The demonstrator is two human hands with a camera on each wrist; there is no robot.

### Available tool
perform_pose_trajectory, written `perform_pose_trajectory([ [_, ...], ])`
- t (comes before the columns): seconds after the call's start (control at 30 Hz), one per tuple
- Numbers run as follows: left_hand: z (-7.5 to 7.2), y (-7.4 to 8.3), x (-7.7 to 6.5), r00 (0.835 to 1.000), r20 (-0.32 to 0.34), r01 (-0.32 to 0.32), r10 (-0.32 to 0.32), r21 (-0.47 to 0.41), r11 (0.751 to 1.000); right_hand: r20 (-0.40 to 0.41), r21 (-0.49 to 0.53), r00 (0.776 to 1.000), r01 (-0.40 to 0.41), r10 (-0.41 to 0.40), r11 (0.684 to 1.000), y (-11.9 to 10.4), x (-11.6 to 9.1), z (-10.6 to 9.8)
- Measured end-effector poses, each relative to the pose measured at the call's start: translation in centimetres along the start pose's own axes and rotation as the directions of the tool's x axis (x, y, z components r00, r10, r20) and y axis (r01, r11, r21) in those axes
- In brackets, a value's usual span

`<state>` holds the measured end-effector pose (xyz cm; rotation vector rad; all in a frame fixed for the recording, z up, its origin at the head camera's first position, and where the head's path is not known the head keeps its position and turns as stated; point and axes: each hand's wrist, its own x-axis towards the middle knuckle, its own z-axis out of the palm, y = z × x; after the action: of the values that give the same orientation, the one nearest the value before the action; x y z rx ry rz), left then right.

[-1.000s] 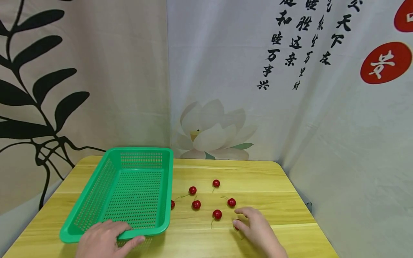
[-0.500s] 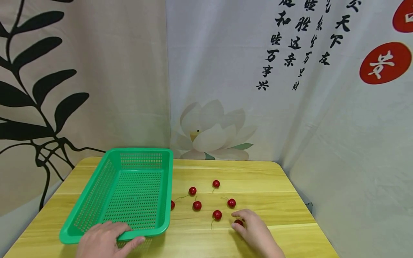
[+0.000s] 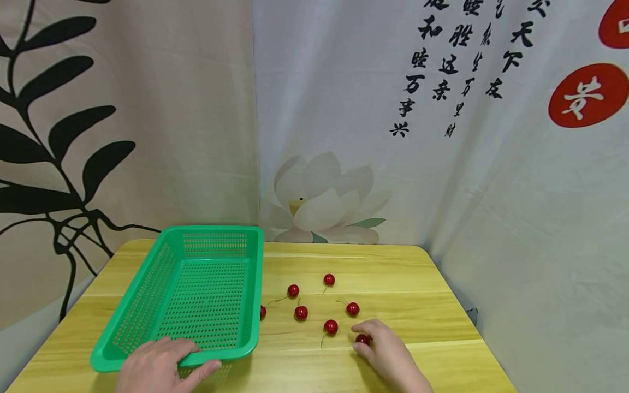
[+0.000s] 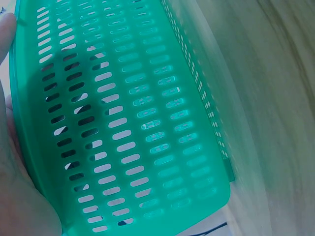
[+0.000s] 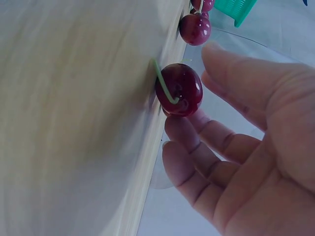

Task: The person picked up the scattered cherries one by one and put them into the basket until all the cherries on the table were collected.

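Note:
My left hand (image 3: 157, 364) grips the near rim of a green plastic basket (image 3: 253, 322), thumb outside and fingers over the edge. In the left wrist view the slotted basket wall (image 4: 123, 132) fills most of the picture, with part of the hand (image 4: 19, 191) along its left edge. At the right, my right hand (image 3: 388, 352) has its thumb and fingers spread around a cherry (image 3: 363, 339) on the table. Up close, this dark red cherry (image 5: 184, 91) has a green stem. A fingertip meets its side, while the thumb (image 5: 219, 59) stands slightly off it.
Several more stemmed cherries lie between basket and right hand, among them a near cherry (image 3: 331, 327), a cherry (image 3: 352, 309) just beyond the fingers and a far cherry (image 3: 329, 280). One cherry (image 3: 263, 312) is partly hidden by the basket. A printed curtain (image 3: 334, 109) hangs behind the wooden table (image 3: 393, 267).
My right hand has shifted slightly left, bringing its fingers around the near right cherry, which shows more fully now. The left hand and basket stay in place.

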<state>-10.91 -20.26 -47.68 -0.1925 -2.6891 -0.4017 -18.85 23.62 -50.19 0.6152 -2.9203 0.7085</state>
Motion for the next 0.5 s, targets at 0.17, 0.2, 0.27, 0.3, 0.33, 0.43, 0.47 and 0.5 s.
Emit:
perform_pose_trajectory([
  [0.17,-0.06,0.02,-0.04,1.000,-0.003,0.000,0.000,0.001,1.000,0.008,-0.003,1.000,-0.002,0.002,1.000,-0.04,0.00,-0.13],
  [0.2,-0.07,0.03,-0.04,1.000,-0.006,-0.002,0.002,0.001,1.000,0.012,-0.001,1.000,-0.003,0.003,1.000,-0.06,0.01,-0.16],
  [0.27,-0.06,0.03,-0.04,1.000,-0.011,-0.004,0.004,0.000,1.000,0.022,0.000,1.000,-0.007,0.007,1.000,-0.04,0.02,-0.18],
  [0.3,-0.04,0.02,-0.04,1.000,-0.013,-0.005,0.005,-0.001,1.000,0.027,-0.001,1.000,-0.008,0.009,1.000,-0.02,0.03,-0.17],
  [0.33,0.00,0.00,-0.07,1.000,-0.017,-0.006,0.006,-0.001,1.000,0.032,-0.002,0.999,-0.009,0.009,1.000,0.00,0.03,-0.16],
  [0.43,0.10,-0.05,-0.09,1.000,-0.019,-0.006,0.005,-0.002,1.000,0.040,-0.008,0.999,-0.006,0.007,1.000,0.11,0.00,-0.07],
  [0.47,0.15,-0.07,-0.11,1.000,-0.021,-0.007,0.007,-0.004,1.000,0.043,-0.008,0.999,-0.006,0.006,1.000,0.11,-0.02,-0.07],
  [0.5,0.19,-0.09,-0.11,1.000,-0.023,-0.008,0.007,-0.005,1.000,0.044,-0.010,0.999,-0.005,0.006,1.000,0.15,-0.04,-0.04],
])
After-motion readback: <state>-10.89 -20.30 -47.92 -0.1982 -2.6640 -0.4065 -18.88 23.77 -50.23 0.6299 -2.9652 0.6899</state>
